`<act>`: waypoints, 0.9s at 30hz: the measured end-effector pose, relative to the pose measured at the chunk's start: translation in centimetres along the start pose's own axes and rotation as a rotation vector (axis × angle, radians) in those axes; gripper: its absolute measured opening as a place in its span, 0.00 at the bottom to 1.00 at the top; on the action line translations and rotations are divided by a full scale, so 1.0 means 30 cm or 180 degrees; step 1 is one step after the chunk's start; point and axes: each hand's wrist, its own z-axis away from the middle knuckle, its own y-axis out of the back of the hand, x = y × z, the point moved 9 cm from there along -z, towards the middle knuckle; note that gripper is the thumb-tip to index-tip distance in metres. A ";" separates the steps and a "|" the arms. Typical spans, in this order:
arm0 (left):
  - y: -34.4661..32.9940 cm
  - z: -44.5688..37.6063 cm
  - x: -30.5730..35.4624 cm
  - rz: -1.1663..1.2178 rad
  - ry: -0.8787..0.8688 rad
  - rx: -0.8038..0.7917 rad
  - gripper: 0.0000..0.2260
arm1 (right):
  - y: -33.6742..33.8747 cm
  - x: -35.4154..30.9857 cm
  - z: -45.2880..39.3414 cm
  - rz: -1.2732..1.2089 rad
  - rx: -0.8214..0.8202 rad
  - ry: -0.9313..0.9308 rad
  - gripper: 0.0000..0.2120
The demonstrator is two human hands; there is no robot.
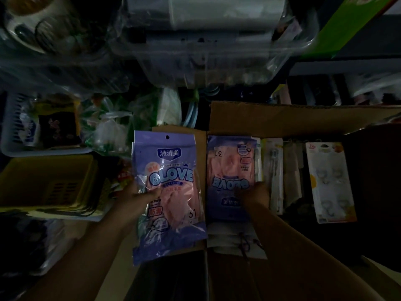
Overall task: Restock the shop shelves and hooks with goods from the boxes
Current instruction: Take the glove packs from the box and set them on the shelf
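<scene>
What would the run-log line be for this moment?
left hand: holds glove pack upright | right hand: on second glove pack in cardboard box, grip unclear | hanging: not yet

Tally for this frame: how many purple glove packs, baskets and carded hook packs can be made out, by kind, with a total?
Purple glove packs: 2, one held up by the left hand, one in the cardboard box under the right hand
Baskets: 2, yellow basket and white basket
Carded hook packs: 1
Total: 5
</scene>
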 end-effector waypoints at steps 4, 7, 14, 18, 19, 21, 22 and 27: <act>0.001 -0.002 -0.012 0.0080 0.0090 0.0013 0.21 | -0.048 -0.038 0.041 -0.0609 -0.0679 -0.0022 0.15; 0.007 0.002 -0.016 0.0056 0.0069 0.0037 0.22 | -0.040 -0.068 0.062 -0.0333 -0.0772 0.0250 0.11; -0.004 0.018 0.004 0.0180 0.0077 0.0027 0.19 | 0.162 0.033 0.025 -0.0649 -0.0639 0.0252 0.08; -0.004 0.008 0.006 0.0195 0.0009 0.0039 0.16 | 0.061 0.010 -0.007 -0.0490 -0.1116 0.0289 0.20; -0.004 0.007 0.004 0.0183 0.0006 0.0022 0.15 | 0.019 -0.020 0.001 -0.0412 -0.1205 0.0403 0.18; -0.012 0.006 -0.001 0.0203 0.0001 -0.0051 0.14 | -0.037 -0.066 0.006 0.0049 -0.0954 0.0609 0.22; -0.015 0.007 -0.001 0.0190 -0.0013 -0.0078 0.14 | -0.045 -0.081 0.010 0.0298 -0.0673 0.0648 0.27; -0.004 0.001 -0.005 0.0165 -0.0112 -0.0013 0.20 | -0.064 -0.072 0.040 0.0130 -0.0374 0.0656 0.24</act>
